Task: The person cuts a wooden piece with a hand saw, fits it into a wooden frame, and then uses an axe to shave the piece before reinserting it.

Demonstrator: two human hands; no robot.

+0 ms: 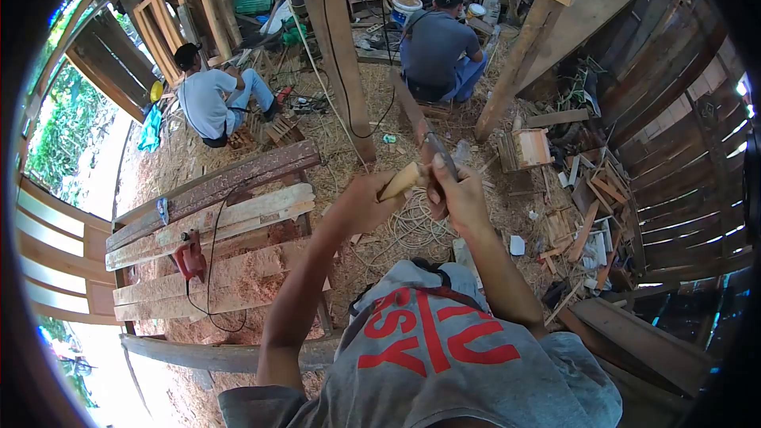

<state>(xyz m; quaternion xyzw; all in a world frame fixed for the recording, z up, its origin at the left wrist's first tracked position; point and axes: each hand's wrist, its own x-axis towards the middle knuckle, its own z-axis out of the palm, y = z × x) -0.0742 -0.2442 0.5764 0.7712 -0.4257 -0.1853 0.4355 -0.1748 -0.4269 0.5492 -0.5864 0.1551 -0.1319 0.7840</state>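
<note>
Gripping a pale wooden piece, the left hand is curled firmly around it, with one blunt end poking out toward the right hand. The right hand is closed on the near end of a long, narrow blade-like tool, its thumb laid against the darker part. From there the tool runs forward, away from both hands; whether it touches the wooden piece, I cannot tell. The hands are near each other, in front of the person's grey shirt. Below them, on the shaving-strewn floor, lies a loose coil of pale cord. Left of the hands, a counter of planks carries a red power tool. To their right lie wood scraps and, nearer, a box-like wooden item. Well ahead, a person in a dark shirt sits low, and a person in a light shirt sits farther left.
</note>
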